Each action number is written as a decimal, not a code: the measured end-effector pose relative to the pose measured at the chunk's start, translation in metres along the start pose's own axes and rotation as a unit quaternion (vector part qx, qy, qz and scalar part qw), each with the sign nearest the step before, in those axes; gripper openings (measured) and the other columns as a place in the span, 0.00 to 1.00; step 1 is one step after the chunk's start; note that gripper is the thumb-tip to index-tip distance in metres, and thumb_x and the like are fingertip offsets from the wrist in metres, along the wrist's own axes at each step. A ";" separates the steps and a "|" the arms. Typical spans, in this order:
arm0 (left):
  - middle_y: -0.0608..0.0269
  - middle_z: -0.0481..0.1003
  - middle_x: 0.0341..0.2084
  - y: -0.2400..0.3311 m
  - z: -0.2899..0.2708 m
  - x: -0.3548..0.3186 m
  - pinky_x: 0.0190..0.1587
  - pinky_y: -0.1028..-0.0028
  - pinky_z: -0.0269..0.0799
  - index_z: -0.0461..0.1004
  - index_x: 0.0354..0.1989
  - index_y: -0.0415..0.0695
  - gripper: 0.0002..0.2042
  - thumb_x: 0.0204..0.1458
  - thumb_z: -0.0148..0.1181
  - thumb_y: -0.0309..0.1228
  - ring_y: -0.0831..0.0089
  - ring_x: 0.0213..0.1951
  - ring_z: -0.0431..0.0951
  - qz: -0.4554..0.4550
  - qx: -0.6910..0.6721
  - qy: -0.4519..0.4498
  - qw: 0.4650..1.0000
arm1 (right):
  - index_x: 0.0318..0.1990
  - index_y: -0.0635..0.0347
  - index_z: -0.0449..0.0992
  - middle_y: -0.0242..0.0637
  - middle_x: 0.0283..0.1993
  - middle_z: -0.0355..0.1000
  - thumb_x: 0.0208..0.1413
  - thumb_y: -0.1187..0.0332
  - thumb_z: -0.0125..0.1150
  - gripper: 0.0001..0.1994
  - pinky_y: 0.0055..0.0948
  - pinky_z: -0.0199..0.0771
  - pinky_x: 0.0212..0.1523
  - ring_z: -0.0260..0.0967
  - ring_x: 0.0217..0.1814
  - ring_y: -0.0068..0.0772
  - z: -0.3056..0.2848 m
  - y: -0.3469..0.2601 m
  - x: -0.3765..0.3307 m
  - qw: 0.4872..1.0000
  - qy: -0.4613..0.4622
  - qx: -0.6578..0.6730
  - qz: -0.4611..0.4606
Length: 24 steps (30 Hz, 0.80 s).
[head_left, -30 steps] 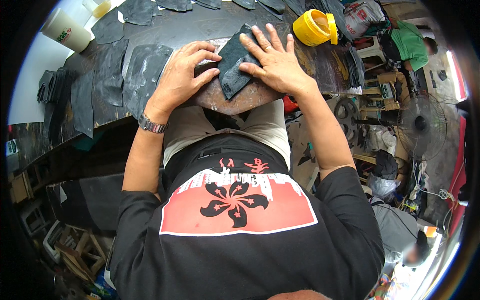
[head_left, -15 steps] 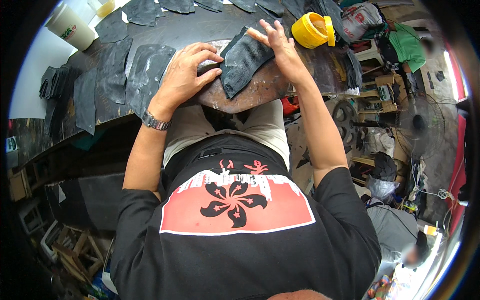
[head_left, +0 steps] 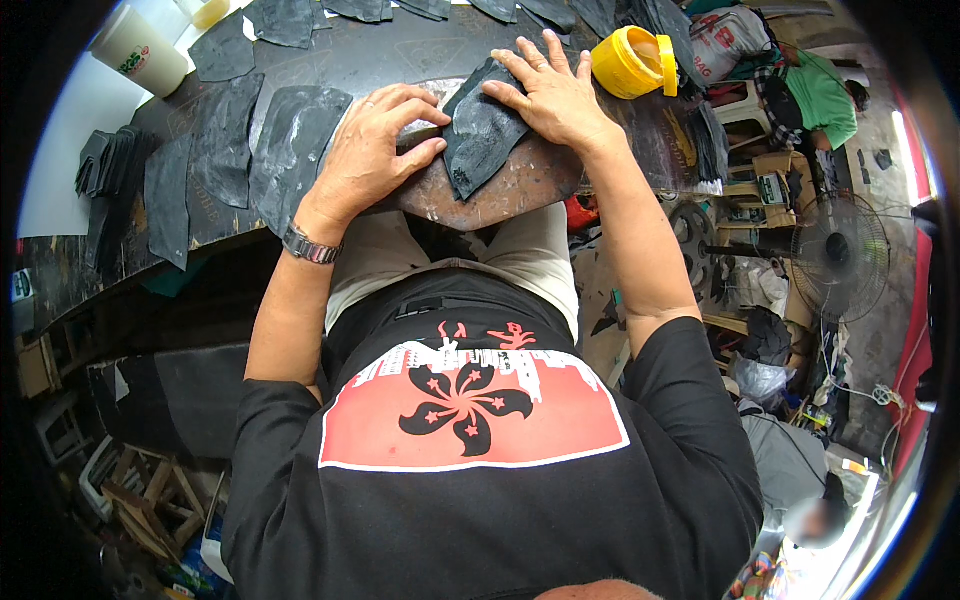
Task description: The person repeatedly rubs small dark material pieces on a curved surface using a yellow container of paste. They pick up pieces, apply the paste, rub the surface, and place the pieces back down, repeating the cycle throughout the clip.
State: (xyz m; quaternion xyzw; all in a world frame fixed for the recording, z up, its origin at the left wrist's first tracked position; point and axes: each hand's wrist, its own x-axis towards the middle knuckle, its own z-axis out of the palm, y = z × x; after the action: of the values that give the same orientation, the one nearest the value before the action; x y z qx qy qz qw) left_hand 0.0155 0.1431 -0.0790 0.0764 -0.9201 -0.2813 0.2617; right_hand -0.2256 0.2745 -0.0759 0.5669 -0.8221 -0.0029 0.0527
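A black leather-like piece with pale smears lies on a worn brown board at the table's near edge. At its left edge is my left hand, fingers bent and thumb apart, the tips touching the piece. My right hand lies spread over the upper right part of the piece, palm down, and hides that part. A yellow tub with an opening facing right lies tilted beside my right fingers. Left of my left hand is another black piece with whitish smears.
More black pieces lie along the dark table, with a stack at the left. A pale cup stands at the far left. On the right are a fan and a person in green.
My right hand has come down and left, from raised at the piece's right edge to flat across its upper right. My left hand stays at the left edge.
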 end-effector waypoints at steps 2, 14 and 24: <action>0.62 0.78 0.52 0.000 -0.001 -0.001 0.64 0.62 0.63 0.81 0.46 0.46 0.13 0.52 0.68 0.33 0.60 0.61 0.73 -0.004 0.002 -0.002 1.000 | 0.74 0.29 0.61 0.40 0.80 0.51 0.62 0.28 0.39 0.36 0.72 0.25 0.76 0.31 0.85 0.49 0.002 0.004 -0.002 1.000 0.014 0.016 -0.022; 0.62 0.78 0.52 -0.002 0.001 0.000 0.64 0.61 0.64 0.81 0.45 0.48 0.13 0.51 0.69 0.33 0.60 0.60 0.73 0.017 0.008 0.006 1.000 | 0.63 0.42 0.77 0.41 0.77 0.56 0.72 0.43 0.39 0.26 0.55 0.33 0.78 0.39 0.83 0.45 -0.028 0.008 -0.032 0.950 -0.032 0.281 -0.131; 0.61 0.78 0.51 0.000 0.001 -0.001 0.65 0.60 0.62 0.80 0.45 0.45 0.13 0.52 0.68 0.33 0.59 0.60 0.73 0.015 0.001 0.006 1.000 | 0.53 0.60 0.83 0.34 0.51 0.80 0.70 0.58 0.56 0.17 0.26 0.72 0.58 0.74 0.54 0.27 -0.055 0.029 -0.036 0.851 0.113 0.513 0.017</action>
State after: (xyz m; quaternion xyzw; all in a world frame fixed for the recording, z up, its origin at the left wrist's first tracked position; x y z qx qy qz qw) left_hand 0.0154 0.1435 -0.0801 0.0641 -0.9198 -0.2762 0.2714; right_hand -0.2350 0.3216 -0.0226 0.4956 -0.7047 0.4840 -0.1532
